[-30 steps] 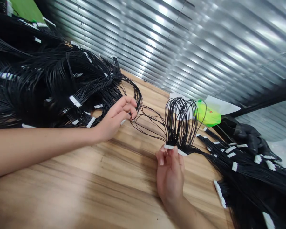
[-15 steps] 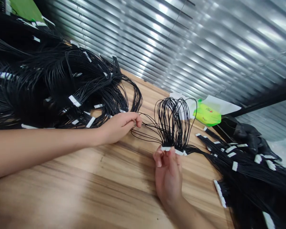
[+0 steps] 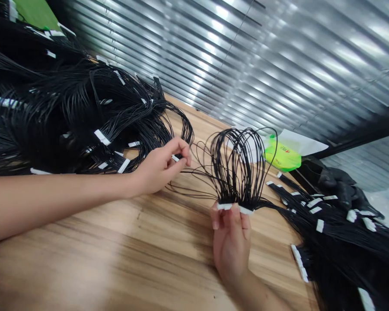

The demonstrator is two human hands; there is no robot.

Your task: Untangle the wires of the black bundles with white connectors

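Hands, two. Right hand [image 3: 231,248], one: fingers clamped on a white plug strip [image 3: 224,207], seen as two lengths either side of a fingertip; one piece or two cannot be told. Looped black wires [image 3: 228,190], one bunch, strands too many to count: rising from the strip, over the middle of the counter [image 3: 168,259], some straggling leftward. Left hand [image 3: 162,166], one: thumb and forefinger bent toward each other beside the stray loops; whether they pinch a wire cannot be told. Wire heaps with white plugs, two: a left heap [image 3: 78,99] across the counter's far left corner, a right heap [image 3: 346,255] along its right edge. Bright green packet [image 3: 283,155], one: near the far right corner, by white paper [image 3: 306,144].
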